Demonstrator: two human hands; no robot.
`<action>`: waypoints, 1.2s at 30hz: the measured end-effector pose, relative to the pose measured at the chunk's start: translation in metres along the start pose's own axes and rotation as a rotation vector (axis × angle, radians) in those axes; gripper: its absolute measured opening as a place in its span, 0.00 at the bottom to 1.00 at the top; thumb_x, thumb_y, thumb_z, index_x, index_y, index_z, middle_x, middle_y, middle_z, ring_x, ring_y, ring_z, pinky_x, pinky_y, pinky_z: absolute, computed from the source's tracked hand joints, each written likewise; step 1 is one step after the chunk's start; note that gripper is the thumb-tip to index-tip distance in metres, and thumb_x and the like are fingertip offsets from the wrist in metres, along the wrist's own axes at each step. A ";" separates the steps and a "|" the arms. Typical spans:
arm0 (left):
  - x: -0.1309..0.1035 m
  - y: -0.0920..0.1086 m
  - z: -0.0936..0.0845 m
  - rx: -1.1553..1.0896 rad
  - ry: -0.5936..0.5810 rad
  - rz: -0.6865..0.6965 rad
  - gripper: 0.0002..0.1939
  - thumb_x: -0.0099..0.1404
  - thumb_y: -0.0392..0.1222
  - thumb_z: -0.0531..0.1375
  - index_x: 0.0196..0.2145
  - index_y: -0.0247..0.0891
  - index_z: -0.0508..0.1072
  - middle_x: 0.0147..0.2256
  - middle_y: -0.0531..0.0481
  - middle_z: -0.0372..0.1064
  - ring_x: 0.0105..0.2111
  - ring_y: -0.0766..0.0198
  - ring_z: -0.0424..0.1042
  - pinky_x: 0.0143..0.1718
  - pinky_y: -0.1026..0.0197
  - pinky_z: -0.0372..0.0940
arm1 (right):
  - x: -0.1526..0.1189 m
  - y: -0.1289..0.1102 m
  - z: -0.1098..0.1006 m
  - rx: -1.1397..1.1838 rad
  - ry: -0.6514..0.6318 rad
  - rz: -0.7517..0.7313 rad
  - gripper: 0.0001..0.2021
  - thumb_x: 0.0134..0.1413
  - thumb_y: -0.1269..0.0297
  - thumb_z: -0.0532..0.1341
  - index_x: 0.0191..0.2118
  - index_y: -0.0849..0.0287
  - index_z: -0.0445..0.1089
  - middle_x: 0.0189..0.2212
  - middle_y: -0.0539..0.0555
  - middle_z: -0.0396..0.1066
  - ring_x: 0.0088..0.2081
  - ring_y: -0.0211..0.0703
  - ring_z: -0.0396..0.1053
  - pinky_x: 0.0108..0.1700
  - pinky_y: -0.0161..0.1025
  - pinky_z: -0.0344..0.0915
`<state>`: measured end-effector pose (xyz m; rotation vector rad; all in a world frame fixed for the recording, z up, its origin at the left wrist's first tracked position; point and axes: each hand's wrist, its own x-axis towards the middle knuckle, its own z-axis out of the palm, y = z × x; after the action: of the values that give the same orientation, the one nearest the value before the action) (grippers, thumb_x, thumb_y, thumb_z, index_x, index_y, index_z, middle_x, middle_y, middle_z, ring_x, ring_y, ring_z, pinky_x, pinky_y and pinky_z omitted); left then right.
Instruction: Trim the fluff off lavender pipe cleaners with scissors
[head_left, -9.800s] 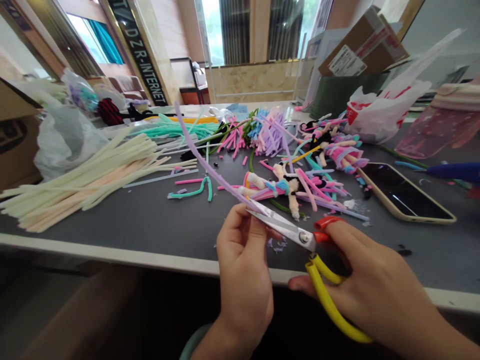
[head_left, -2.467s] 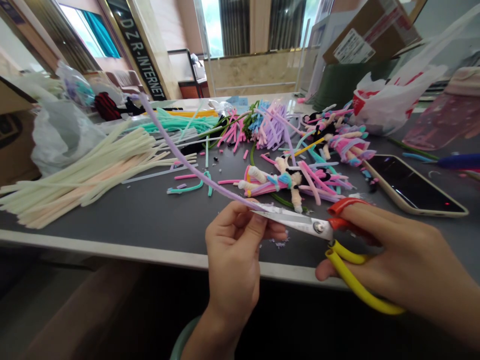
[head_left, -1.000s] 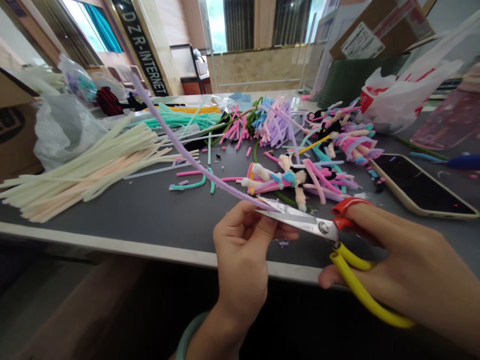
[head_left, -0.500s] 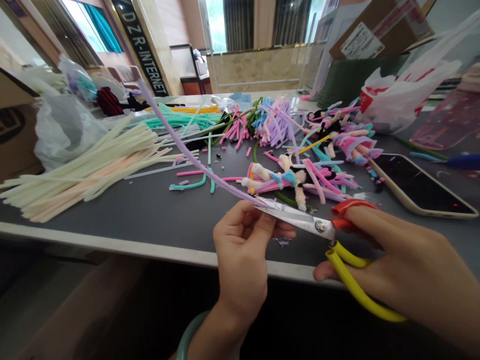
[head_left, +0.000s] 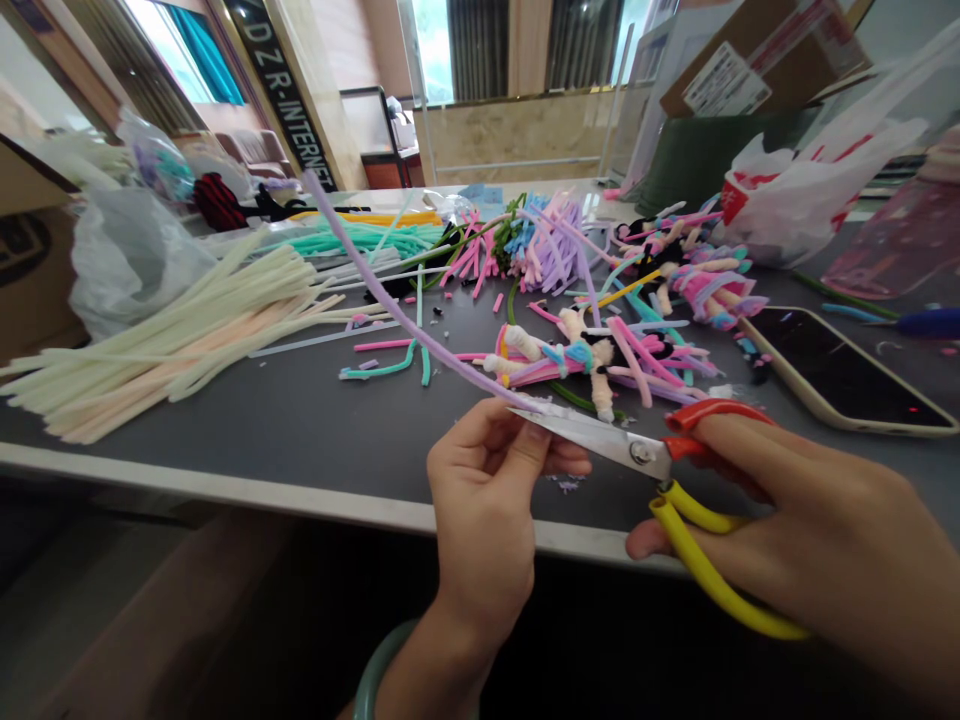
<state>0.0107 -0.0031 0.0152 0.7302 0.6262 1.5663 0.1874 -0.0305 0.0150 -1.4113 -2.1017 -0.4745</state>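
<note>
Near the table's front edge, my left hand [head_left: 487, 480] pinches the lower end of a long lilac pipe cleaner [head_left: 401, 312], which curves up and away to the left. My right hand [head_left: 810, 530] grips scissors [head_left: 600, 437] with red and yellow handles. Their blades lie across the pipe cleaner just above my left fingertips, and I cannot tell how far they are parted. Lilac fluff [head_left: 568, 484] is scattered on the table below the blades. Right behind the blades lies a doll made of twisted pipe cleaners [head_left: 574, 355].
Cream pipe cleaners [head_left: 187, 335] lie in a bundle at left, beside a clear plastic bag [head_left: 135, 265]. Lilac and pink pieces [head_left: 555, 245] are heaped at the back. A phone [head_left: 847, 365] and a pink bottle [head_left: 885, 235] are at right, near a white bag [head_left: 787, 200].
The free tip of the lilac pipe cleaner has swung slightly right and down. The scissors have shifted a little along it, and their blades look closer together. My left hand has hardly moved.
</note>
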 end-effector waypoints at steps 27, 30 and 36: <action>-0.002 -0.006 0.003 0.022 0.033 0.012 0.08 0.59 0.28 0.65 0.25 0.38 0.79 0.21 0.58 0.76 0.19 0.72 0.74 0.25 0.72 0.73 | -0.007 0.005 -0.002 -0.021 -0.090 0.004 0.28 0.53 0.33 0.55 0.37 0.55 0.70 0.23 0.53 0.70 0.18 0.46 0.68 0.18 0.44 0.59; 0.000 -0.006 0.002 0.035 0.043 -0.017 0.06 0.58 0.29 0.66 0.25 0.37 0.78 0.20 0.57 0.76 0.19 0.71 0.74 0.24 0.71 0.73 | -0.008 0.008 0.000 -0.033 -0.084 0.032 0.27 0.52 0.33 0.57 0.37 0.55 0.71 0.25 0.55 0.72 0.20 0.49 0.70 0.20 0.44 0.60; 0.006 0.002 -0.008 0.079 -0.072 -0.030 0.04 0.58 0.30 0.68 0.28 0.36 0.80 0.21 0.55 0.76 0.21 0.69 0.76 0.24 0.71 0.74 | -0.004 0.012 0.002 -0.005 -0.045 0.057 0.29 0.52 0.29 0.52 0.34 0.53 0.70 0.26 0.55 0.74 0.23 0.50 0.73 0.22 0.43 0.64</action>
<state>0.0029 0.0023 0.0124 0.8289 0.6456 1.4884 0.1989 -0.0280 0.0110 -1.4932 -2.0911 -0.4291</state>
